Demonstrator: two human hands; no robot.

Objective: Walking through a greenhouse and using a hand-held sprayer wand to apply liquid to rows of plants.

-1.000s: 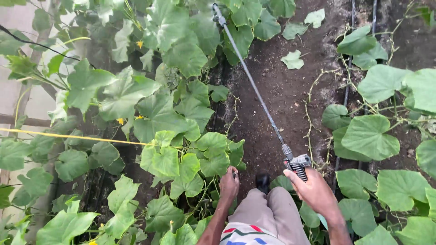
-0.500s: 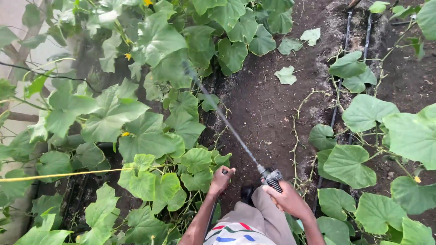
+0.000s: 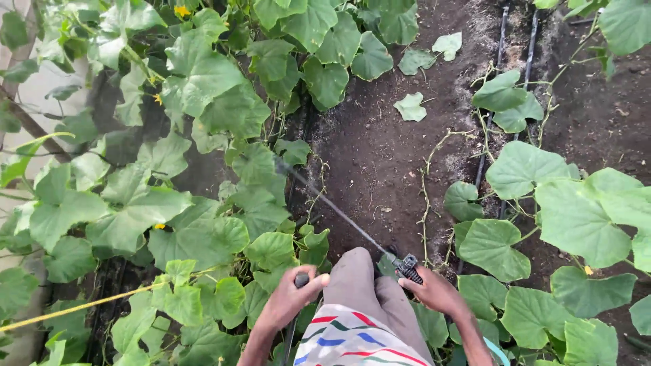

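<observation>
Your right hand (image 3: pixel 437 293) is wrapped tight round the black grip end of the spray wand (image 3: pixel 339 213), which runs up-left from your knee (image 3: pixel 356 268) over the bare soil path (image 3: pixel 386 149), tip at the cucumber vines (image 3: pixel 203 135). Your left hand (image 3: pixel 291 298), just left of the knee, is closed round a dark handle (image 3: pixel 300 279). Drip lines (image 3: pixel 498 68) lie well right of the wand.
</observation>
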